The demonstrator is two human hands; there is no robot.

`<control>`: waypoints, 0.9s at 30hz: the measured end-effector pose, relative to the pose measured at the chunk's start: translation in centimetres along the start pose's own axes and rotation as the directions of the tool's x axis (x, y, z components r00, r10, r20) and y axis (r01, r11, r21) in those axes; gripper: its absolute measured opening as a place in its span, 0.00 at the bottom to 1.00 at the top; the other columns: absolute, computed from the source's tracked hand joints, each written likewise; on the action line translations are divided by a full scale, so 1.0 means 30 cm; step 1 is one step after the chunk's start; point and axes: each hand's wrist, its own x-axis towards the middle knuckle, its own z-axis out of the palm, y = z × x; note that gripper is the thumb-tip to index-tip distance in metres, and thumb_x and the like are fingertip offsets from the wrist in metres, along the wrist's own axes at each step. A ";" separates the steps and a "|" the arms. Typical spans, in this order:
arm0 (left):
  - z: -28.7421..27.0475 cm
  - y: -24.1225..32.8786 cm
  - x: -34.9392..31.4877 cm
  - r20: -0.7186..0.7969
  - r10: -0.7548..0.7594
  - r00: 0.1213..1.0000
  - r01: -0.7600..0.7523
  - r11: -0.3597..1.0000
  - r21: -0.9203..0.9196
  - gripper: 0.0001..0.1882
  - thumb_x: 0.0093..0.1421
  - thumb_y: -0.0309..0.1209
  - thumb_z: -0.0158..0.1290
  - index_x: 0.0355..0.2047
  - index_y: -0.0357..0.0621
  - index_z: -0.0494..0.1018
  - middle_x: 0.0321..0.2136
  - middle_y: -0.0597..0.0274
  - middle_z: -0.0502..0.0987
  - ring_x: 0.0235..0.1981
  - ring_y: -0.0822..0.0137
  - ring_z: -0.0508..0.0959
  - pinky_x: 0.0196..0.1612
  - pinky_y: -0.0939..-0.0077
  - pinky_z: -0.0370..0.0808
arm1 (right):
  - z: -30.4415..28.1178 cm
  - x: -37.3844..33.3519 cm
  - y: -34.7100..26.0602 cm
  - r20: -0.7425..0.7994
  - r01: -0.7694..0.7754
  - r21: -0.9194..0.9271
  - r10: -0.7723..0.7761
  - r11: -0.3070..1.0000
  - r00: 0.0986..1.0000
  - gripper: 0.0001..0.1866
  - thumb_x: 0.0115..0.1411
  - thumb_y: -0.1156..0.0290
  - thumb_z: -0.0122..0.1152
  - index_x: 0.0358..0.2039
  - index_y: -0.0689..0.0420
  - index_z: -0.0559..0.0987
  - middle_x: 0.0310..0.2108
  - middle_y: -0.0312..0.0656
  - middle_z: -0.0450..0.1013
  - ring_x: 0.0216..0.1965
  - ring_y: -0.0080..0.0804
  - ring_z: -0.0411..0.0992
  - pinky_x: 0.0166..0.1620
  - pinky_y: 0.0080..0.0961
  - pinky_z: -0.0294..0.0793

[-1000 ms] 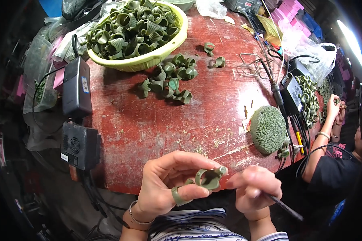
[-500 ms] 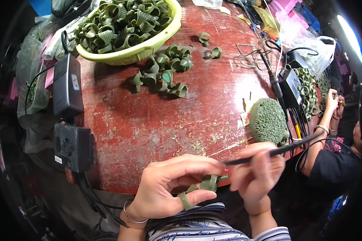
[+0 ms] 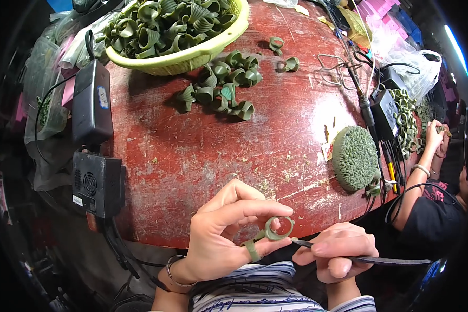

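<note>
My left hand [image 3: 229,229] pinches a green ring [image 3: 269,229], which looks like wax, between thumb and fingers, its round opening turned toward me. A second green band [image 3: 252,250] sits around the left thumb. In my right hand [image 3: 340,249] is a slim dark tool [image 3: 395,260], gripped like a pen. Its pointed end is at the lower right side of the ring, close to the left thumb tip; whether it touches the ring I cannot tell. Both hands are at the near edge of the red table [image 3: 192,166].
A yellow-green basket [image 3: 177,66] heaped with green rings stands at the far left, more rings [image 3: 221,86] lying before it. Black power boxes [image 3: 96,182] line the left edge. At right are a round green textured block [image 3: 355,158], cables and a co-worker's arm [image 3: 418,177].
The ring has turned so that its opening faces me. My right hand has lowered, and the tool now slants down to the right rather than up. The view has shifted slightly.
</note>
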 end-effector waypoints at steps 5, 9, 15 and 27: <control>-0.024 -0.002 -0.001 0.089 -0.010 0.996 0.002 0.996 0.090 0.20 0.39 0.28 0.66 0.33 0.32 0.75 0.29 0.62 0.67 0.29 0.72 0.73 0.32 0.83 0.71 | 0.023 0.044 0.006 0.041 -0.034 -0.034 0.036 0.999 0.999 0.14 0.49 0.67 0.64 0.30 0.66 0.78 0.19 0.42 0.75 0.20 0.31 0.74 0.23 0.23 0.72; -0.028 0.017 -0.004 0.163 -0.041 0.986 0.022 0.993 0.120 0.20 0.42 0.20 0.62 0.40 0.43 0.75 0.30 0.66 0.67 0.32 0.76 0.69 0.35 0.83 0.69 | 0.020 0.060 0.006 0.106 -0.066 -0.119 0.079 0.991 0.991 0.12 0.48 0.68 0.65 0.30 0.63 0.78 0.19 0.40 0.75 0.15 0.29 0.70 0.18 0.22 0.66; -0.057 0.006 0.009 0.215 -0.065 0.974 0.093 0.988 -0.125 0.21 0.45 0.18 0.60 0.43 0.39 0.72 0.35 0.65 0.64 0.37 0.75 0.70 0.41 0.84 0.70 | 0.052 0.089 0.052 -0.024 -0.104 -0.095 0.103 0.990 0.994 0.10 0.54 0.69 0.59 0.32 0.63 0.78 0.22 0.43 0.75 0.17 0.27 0.71 0.20 0.21 0.69; -0.104 -0.031 0.014 0.012 -0.079 0.997 0.073 0.845 -0.530 0.12 0.54 0.24 0.54 0.38 0.34 0.68 0.19 0.64 0.70 0.20 0.77 0.70 0.18 0.88 0.64 | 0.077 0.396 0.250 0.356 0.317 -0.749 -0.050 0.582 0.933 0.08 0.49 0.77 0.56 0.32 0.59 0.75 0.28 0.48 0.64 0.29 0.48 0.68 0.31 0.36 0.67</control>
